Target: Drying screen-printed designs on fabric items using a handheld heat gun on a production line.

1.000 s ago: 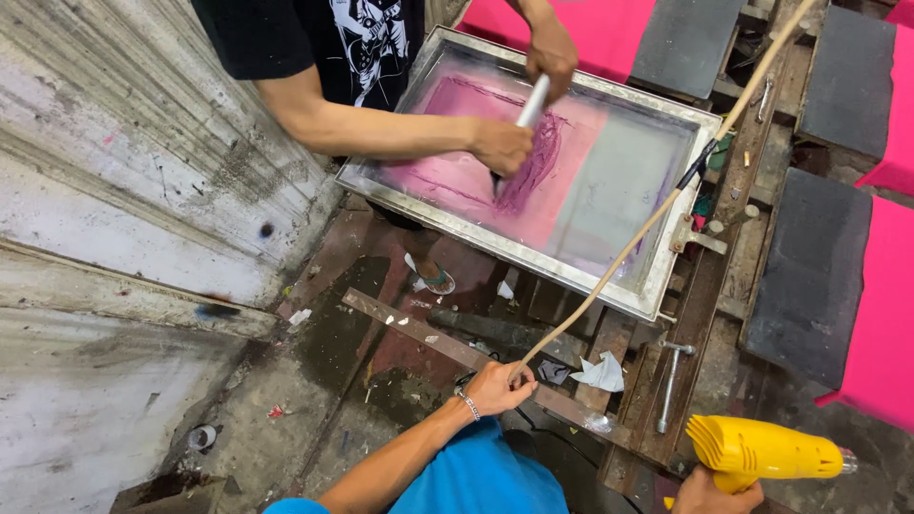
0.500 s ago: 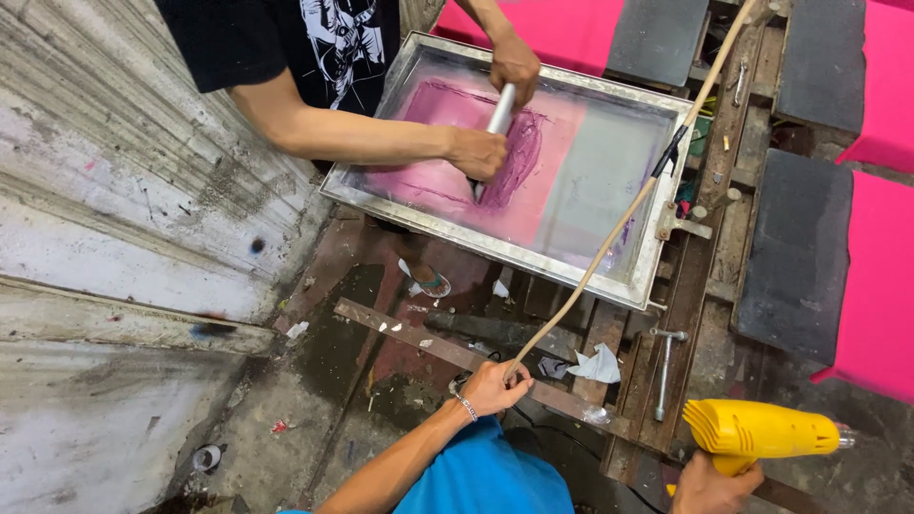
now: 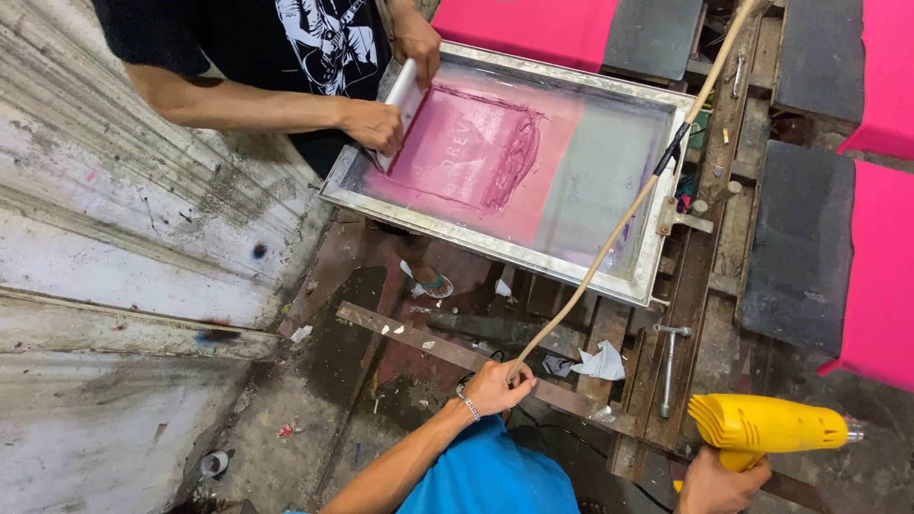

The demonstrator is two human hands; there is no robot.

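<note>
Co-worker's squeegee [image 3: 400,105] has reached the screen's [image 3: 609,162] 9 o'clock edge; left hand [image 3: 495,385] grips stick [image 3: 609,243], right hand [image 3: 719,481] heat gun [image 3: 766,424]

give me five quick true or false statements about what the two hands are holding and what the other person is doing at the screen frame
1. The right hand holds a yellow heat gun. True.
2. The left hand grips a hammer. False: it grips the lower end of a thin wooden stick that slants up past the printing screen frame.
3. The other person's hands hold a squeegee at the frame's left end. True.
4. The ink on the screen is green. False: it is pink.
5. The heat gun's nozzle rests on the screen. False: the gun is well away from the frame, at the lower right, nozzle pointing right.
</note>
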